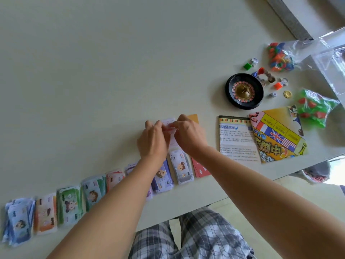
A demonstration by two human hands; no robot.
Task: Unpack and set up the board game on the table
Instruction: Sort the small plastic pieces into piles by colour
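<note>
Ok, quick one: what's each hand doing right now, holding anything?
Left hand: pinches the small pale paper stack just above the table.
Right hand: pinches the same stack from the other side.

A pale cream surface (93, 62) carries a row of colourful paper play-money stacks (69, 208) along its near edge. Right of them lie a printed instruction sheet (236, 139) and a folded yellow game board (278, 133); farther off sits a black round roulette wheel (244, 91).

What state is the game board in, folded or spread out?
Folded: the game board lies as a small packet overlapping the instruction sheet, its printed title cut off at the fold.
</note>
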